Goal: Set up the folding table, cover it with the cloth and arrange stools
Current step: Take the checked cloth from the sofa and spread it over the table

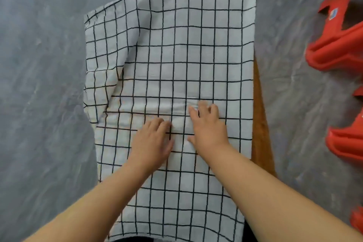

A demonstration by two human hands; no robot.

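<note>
View from above of a white cloth with a black grid, spread over a wooden tabletop in the centre of the frame. Both hands lie on the cloth in the lower middle. The left hand rests flat with straight fingers. The right hand, just beside it, presses down with fingers spread and gripping nothing, and a small ridge of fabric shows at its fingertips.

The cloth sits off-centre. Its left side droops in folds over the edge, while a strip of bare wood shows along the right. A sweep towards the left would likely drag more fabric that way, and the hanging weight could pull the cloth off. Pressing unevenly may set the ridge into a crease.

Red plastic stools lie tipped on the grey floor at the right edge of the frame, not yet arranged, and close enough to trip over.
</note>
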